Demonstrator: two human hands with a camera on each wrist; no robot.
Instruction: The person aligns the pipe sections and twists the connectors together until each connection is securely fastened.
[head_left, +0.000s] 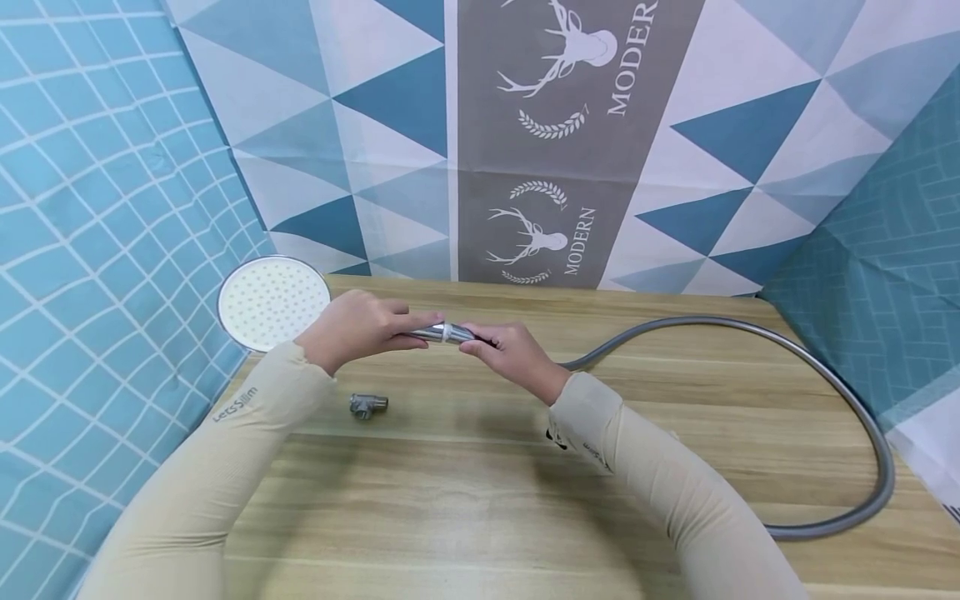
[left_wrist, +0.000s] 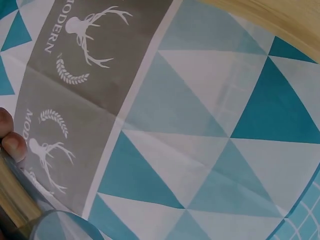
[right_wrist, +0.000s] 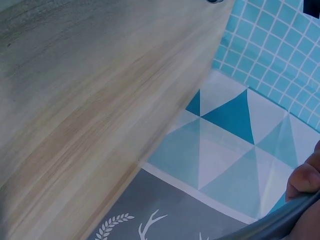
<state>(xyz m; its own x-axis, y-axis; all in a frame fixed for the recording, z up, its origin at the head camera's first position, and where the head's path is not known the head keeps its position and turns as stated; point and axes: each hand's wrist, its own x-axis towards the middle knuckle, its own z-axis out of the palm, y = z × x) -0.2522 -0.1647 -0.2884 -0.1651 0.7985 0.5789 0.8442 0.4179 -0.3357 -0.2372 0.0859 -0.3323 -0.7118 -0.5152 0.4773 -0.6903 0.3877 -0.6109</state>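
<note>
Chrome-bright and broad-faced, the shower head [head_left: 273, 305] is up off the table [head_left: 465, 508] at the left, beyond the left hand [head_left: 358, 329]. Its slim handle runs through that hand, and the left fingers pinch it near the lower end. The right hand [head_left: 517, 354] grips the near end of the grey hose [head_left: 810, 530], thumb and fingers closed around it. Handle and hose end meet in line between the two hands, with a pale ring at the joint; whether the thread is engaged, I cannot tell.

I judge the shower head light for its width but stiff, with most of its weight out at the disc, so it would tend to tip or twist when held this far down. Smooth plating would turn slippery if wet, and the pale nozzle face could scratch. Its handle is the sensible place to hold, closer to the disc for better balance. The hose looks bendy yet springy, and is best held by the firm end piece.

That hose sweeps in a wide loop over the right side of the table, and its pull could skew the joint. A small metal fitting [head_left: 368, 406] lies on the table near the left forearm, easily knocked. The tile-print sheet [head_left: 97, 250] hangs close beside the shower head, limiting room on that side, while the triangle-patterned sheet [head_left: 285, 100] stands behind.
</note>
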